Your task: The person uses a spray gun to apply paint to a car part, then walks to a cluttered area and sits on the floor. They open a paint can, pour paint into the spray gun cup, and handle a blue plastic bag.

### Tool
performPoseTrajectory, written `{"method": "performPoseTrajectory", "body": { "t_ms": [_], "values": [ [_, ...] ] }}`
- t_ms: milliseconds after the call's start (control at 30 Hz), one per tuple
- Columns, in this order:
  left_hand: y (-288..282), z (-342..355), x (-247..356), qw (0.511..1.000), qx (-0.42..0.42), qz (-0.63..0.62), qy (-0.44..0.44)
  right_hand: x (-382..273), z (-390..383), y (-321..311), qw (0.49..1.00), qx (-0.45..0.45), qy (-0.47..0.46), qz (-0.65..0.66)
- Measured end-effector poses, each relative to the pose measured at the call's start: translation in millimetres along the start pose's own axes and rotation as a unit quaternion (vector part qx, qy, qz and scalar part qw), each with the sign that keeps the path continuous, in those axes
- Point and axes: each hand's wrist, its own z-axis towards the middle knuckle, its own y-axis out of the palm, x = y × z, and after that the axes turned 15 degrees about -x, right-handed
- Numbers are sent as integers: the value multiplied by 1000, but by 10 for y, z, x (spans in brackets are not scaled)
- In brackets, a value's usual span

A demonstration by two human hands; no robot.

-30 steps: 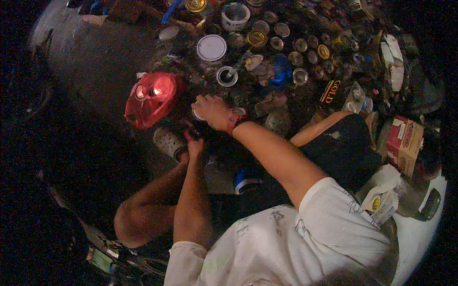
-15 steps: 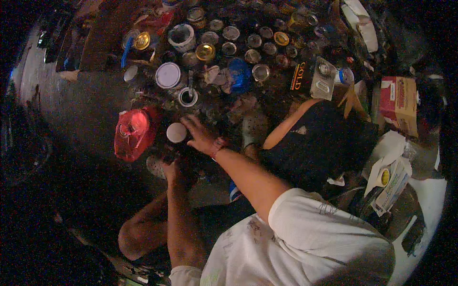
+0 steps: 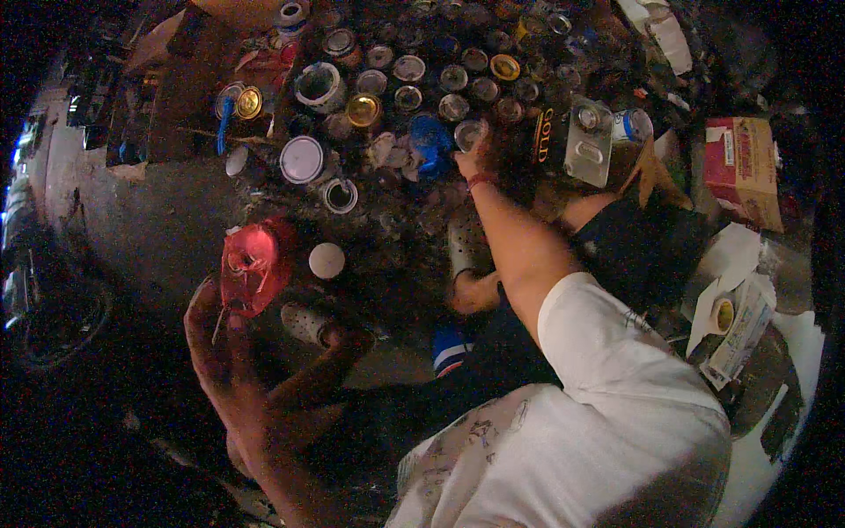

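Observation:
My right hand reaches to the far middle, its fingers closed against the side of a small round can beside a blue crumpled bag. At the lower left my left hand is raised near a red plastic bag. A thin pale stick shows between its thumb and finger; its full shape is too dim to make out. A can with a pale round lid stands on the floor, apart from both hands. Behind it sits an open can with a dark inside.
Many cans and jars, some with gold lids, crowd the floor ahead. A larger white-lidded can and an open tub stand among them. At right are a clear plastic package, a red-and-tan box and loose papers.
My right hand has moved from beside the pale-lidded can, away and right to the small can. My left hand has left the pale-lidded can and come back left, a thin stick now showing in it.

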Motion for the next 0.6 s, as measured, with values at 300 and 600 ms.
{"method": "performPoseTrajectory", "body": {
  "t_ms": [300,600],
  "values": [
    [43,223,-116,995,-70,68,21,-249,-465,-287,979,165,38,112],
    [429,868,-142,903,-178,332,208,-1285,-1424,-386,969,-75,-224,74]
  ]
}}
